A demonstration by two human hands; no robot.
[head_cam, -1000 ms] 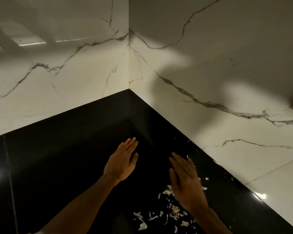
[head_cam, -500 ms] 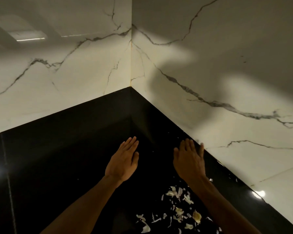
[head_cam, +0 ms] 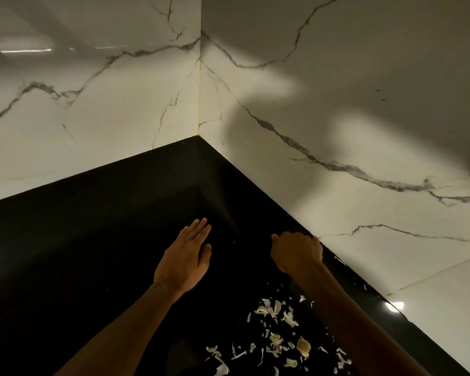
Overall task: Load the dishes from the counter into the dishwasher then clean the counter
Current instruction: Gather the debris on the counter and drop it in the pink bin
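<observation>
The black glossy counter [head_cam: 87, 253] runs into a corner between two marble walls. My left hand [head_cam: 185, 259] lies flat on the counter with its fingers straight and pointing at the corner. My right hand [head_cam: 296, 252] is at the counter's back edge by the right wall, knuckles up and fingers curled down out of sight; nothing shows in it. Several pale garlic-like peel scraps [head_cam: 277, 337] lie scattered on the counter just behind my right hand, under my right forearm. No dishes are in view.
White marble walls with grey veins [head_cam: 364, 199] close the counter at the back and right. A few small specks lie along the right wall's base [head_cam: 342, 263]. The counter to the left is bare black surface.
My right hand has moved forward to the right wall's edge and its fingers went from straight to curled. The left hand has stayed flat in place. More peel scraps now show behind the right hand.
</observation>
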